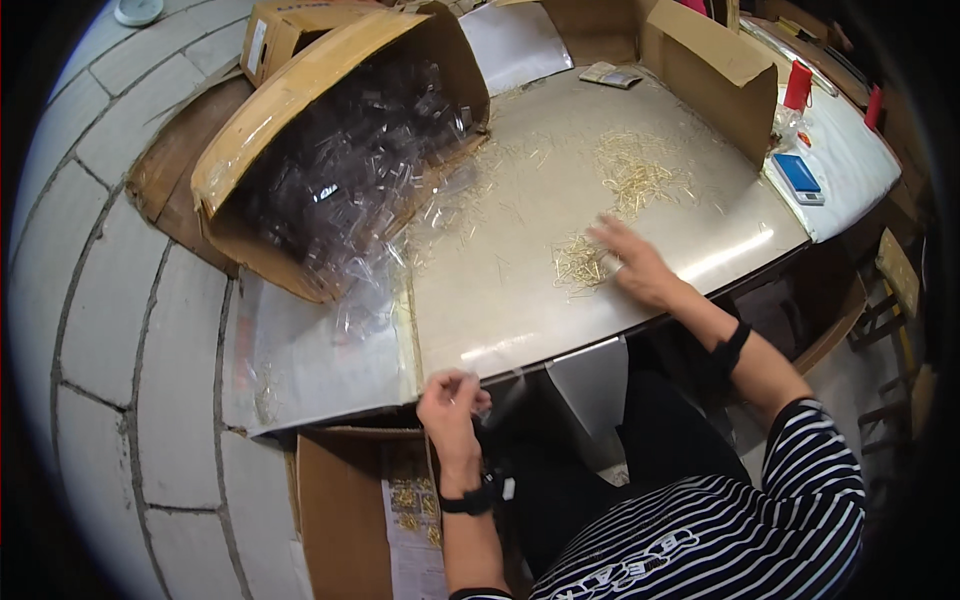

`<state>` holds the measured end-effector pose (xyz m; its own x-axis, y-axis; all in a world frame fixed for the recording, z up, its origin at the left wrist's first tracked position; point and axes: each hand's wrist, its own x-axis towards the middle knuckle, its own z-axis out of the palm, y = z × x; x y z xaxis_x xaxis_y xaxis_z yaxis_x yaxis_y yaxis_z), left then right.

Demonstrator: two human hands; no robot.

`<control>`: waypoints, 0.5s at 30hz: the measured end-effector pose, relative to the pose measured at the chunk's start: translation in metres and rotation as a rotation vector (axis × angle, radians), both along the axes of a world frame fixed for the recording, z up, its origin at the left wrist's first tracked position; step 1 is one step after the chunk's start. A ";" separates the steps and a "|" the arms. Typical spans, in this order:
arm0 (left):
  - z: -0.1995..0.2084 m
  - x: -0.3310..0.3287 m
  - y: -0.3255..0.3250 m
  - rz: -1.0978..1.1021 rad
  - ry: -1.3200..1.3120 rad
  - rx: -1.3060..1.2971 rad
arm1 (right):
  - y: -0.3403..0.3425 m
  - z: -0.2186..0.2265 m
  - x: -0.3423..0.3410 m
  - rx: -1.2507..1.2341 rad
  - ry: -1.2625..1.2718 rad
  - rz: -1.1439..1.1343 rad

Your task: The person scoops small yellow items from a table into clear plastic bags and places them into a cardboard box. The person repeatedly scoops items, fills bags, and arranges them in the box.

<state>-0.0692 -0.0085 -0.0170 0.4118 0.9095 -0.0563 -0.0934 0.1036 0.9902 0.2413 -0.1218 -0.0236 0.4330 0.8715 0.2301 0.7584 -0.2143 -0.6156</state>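
Observation:
Just past the table's front edge, my left hand [452,408] is closed in a pinch around a small clear plastic piece [484,404], blurred and partly hidden by the fingers. My right hand [638,264] is over the table with its fingers apart and nothing visible in them. Its fingertips are beside a small heap of thin gold-coloured wire pieces [578,264], which look like pins or hooks. Farther back lies a wider, looser heap of the same gold pieces [638,172].
A tilted cardboard box [232,152] full of clear plastic cases [365,150] opens toward the table [500,320]. Cardboard walls [712,85] stand at the back right, near a blue-topped scale [797,176]. Below, an open carton [345,500] holds gold-filled packs [408,500].

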 end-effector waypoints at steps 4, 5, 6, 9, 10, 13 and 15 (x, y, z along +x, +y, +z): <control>-0.065 -0.059 -0.062 0.037 -0.091 -0.430 | -0.014 -0.033 0.021 0.093 0.044 -0.344; -0.079 -0.072 -0.073 0.026 -0.101 -0.523 | 0.003 -0.023 0.006 -0.019 -0.083 -0.416; -0.092 -0.080 -0.084 0.009 -0.119 -0.620 | 0.021 -0.017 -0.005 -0.080 -0.136 -0.314; -0.130 -0.088 -0.100 -0.135 -0.106 -0.719 | 0.048 -0.016 -0.018 -0.182 -0.255 -0.024; -0.132 -0.083 -0.103 -0.185 -0.097 -0.723 | 0.053 -0.024 -0.016 -0.161 -0.265 0.057; -0.129 -0.065 -0.106 -0.296 -0.144 -0.720 | 0.051 -0.029 0.013 -0.189 -0.280 -0.032; -0.139 -0.048 -0.105 -0.324 -0.111 -0.677 | 0.050 -0.017 0.009 -0.228 -0.238 0.002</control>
